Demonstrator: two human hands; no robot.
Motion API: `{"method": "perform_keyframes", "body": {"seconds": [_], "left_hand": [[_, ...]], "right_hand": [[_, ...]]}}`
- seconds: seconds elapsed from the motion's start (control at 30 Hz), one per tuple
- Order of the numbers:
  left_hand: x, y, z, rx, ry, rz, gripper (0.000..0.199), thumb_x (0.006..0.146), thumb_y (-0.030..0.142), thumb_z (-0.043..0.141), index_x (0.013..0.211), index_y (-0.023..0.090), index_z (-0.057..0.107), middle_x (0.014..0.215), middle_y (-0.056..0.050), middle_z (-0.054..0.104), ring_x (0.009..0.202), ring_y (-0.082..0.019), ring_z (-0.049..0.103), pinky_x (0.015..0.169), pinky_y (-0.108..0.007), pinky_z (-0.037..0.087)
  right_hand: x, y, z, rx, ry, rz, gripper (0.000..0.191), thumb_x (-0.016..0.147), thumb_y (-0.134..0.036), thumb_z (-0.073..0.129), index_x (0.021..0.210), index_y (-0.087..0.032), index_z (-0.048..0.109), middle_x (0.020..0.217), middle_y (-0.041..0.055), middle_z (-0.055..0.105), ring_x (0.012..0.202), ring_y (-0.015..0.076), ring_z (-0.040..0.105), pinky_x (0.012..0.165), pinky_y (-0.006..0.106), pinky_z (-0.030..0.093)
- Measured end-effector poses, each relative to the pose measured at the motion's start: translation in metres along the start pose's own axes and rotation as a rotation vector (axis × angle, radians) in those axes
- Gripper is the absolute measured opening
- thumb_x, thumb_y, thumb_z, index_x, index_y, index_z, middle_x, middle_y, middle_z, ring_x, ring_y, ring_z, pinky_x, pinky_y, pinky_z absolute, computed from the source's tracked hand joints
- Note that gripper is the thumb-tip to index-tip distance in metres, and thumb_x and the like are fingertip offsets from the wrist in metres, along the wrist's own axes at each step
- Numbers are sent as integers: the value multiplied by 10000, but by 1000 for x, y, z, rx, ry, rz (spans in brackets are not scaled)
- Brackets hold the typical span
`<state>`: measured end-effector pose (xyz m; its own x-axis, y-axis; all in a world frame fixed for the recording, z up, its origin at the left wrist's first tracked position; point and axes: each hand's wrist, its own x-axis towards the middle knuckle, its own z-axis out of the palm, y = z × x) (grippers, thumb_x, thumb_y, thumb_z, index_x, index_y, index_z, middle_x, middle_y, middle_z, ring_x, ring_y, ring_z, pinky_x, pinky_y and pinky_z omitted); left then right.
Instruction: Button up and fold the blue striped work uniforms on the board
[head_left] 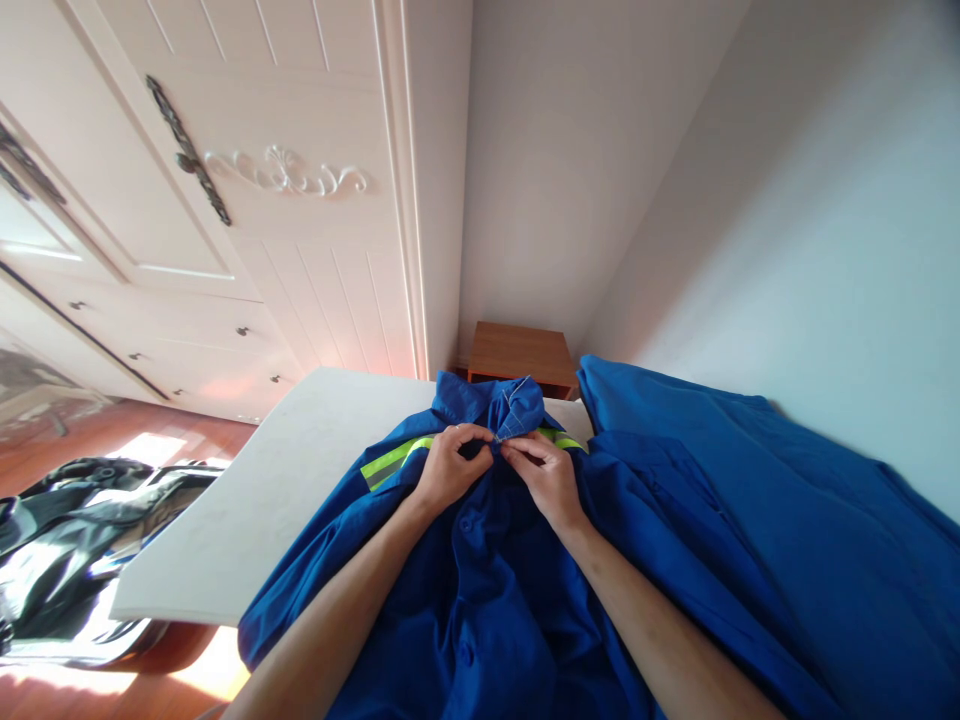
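Observation:
A blue work shirt [495, 600] with yellow-green reflective strips lies front up, its collar [461, 398] at the far end. At the top of its front placket, just below the collar, both hands meet. My left hand [454, 465] pinches the cloth edge between thumb and forefinger. Facing it, my right hand [546, 478] pinches the other side near the collar's stitched corner. Whatever small fastening sits between the fingertips is too hidden to make out. Further down the placket, a button [468, 523] and a lower button [466, 654] show.
The shirt rests on a white board [225, 500]. Folded blue cloth [750, 480] lies at the right, by the wall. Behind stands a small wooden cabinet [521, 348]. White wardrobe doors [300, 120] rise at the left, above an open suitcase [67, 560] on the floor.

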<state>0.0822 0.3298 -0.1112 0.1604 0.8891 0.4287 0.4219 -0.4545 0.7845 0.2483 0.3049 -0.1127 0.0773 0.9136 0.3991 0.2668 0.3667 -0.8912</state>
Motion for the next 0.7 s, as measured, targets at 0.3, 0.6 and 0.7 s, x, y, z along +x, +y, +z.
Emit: {"method": "perform_keyframes", "body": {"seconds": [0.3, 0.6, 0.7], "left_hand": [[4, 4, -6, -138, -69, -61, 182, 781, 179, 604, 894, 179, 747, 900, -28, 772, 861, -202, 715, 845, -312, 554], [6, 8, -9, -174, -138, -55, 218, 892, 344, 596, 873, 177, 734, 865, -31, 761, 835, -203, 700, 786, -285, 540], [7, 6, -8, -136, -165, -29, 220, 916, 320, 551, 872, 184, 718, 861, -26, 751, 826, -195, 689, 774, -281, 527]], "right_hand": [[-2, -6, 0, -103, -23, -103, 170, 917, -307, 611, 944, -231, 760, 924, 58, 721, 877, 208, 672, 793, 322, 528], [-3, -5, 0, -130, -27, -75, 185, 924, -347, 604, 935, -223, 742, 886, 54, 705, 834, 203, 660, 736, 307, 522], [-4, -4, 1, -149, -11, -48, 186, 909, -364, 625, 882, -211, 728, 843, 49, 691, 779, 192, 650, 688, 289, 513]]}}
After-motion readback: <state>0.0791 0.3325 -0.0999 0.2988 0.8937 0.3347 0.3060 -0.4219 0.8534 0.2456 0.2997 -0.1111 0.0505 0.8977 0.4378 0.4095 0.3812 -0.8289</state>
